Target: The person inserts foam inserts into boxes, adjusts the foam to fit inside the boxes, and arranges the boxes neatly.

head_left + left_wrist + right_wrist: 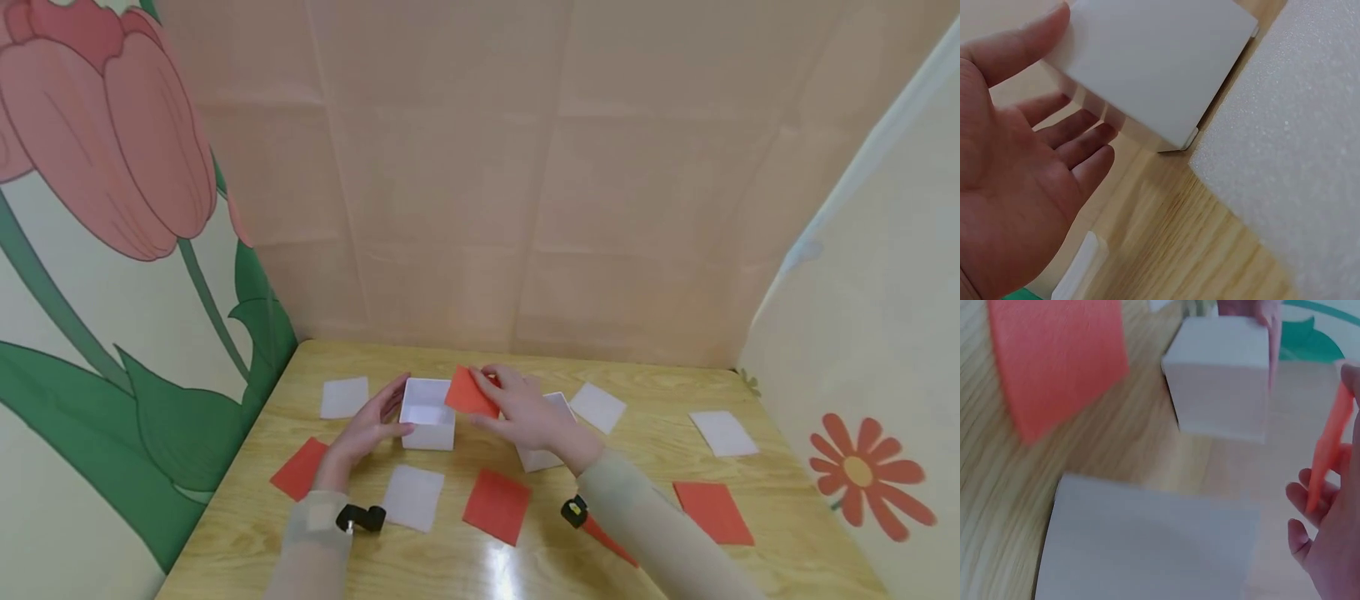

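Observation:
My left hand (367, 432) holds an open-topped white box (431, 437) at its left side. In the left wrist view the thumb lies at the upper edge of that box's wall (1147, 69), with the fingers (1082, 140) along the adjoining side. Pinched between thumb and fingers of my right hand (525, 408) is a thin red square sheet (468, 392), raised beside the box's right rim. The right wrist view shows this sheet (1329, 447) edge-on. A second white box (536, 458) stands under my right hand and wrist, partly hidden by them.
Nearest me lie a white foam sheet (414, 497) and a red sheet (497, 506). Other red sheets (300, 468) (714, 512) and white sheets (345, 397) (597, 407) (723, 433) are spread about the wooden table (420, 567). Another red sheet (611, 542) is partly under my right forearm.

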{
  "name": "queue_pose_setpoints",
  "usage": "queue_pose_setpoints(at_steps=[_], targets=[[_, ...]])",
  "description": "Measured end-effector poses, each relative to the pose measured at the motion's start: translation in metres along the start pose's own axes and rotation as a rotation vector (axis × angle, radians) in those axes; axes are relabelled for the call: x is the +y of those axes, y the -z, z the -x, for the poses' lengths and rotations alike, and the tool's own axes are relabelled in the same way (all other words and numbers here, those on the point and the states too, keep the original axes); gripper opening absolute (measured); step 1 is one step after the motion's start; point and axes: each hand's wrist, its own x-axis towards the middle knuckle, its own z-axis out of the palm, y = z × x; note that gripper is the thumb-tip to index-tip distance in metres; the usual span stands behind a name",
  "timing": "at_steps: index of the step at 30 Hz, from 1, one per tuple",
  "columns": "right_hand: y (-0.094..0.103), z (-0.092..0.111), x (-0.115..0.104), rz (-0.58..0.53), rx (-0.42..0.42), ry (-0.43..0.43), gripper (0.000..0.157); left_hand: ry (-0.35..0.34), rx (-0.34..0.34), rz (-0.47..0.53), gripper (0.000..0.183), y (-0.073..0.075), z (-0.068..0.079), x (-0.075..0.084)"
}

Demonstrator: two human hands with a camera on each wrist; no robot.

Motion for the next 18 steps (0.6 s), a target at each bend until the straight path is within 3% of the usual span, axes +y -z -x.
queue_pose_setpoints(at_steps=[6, 18], targets=[[-0.011, -0.017, -0.016, 0.028, -0.043, 0.024, 0.084, 0.002, -0.005, -0.005, 0.092, 0.0, 0.001, -0.002], [-0.023, -0.045, -0.026, 0.111, 0.025, 0.061, 0.087, -0.016, -0.021, 0.009, 0.094, 0.002, 0.003, -0.001]])
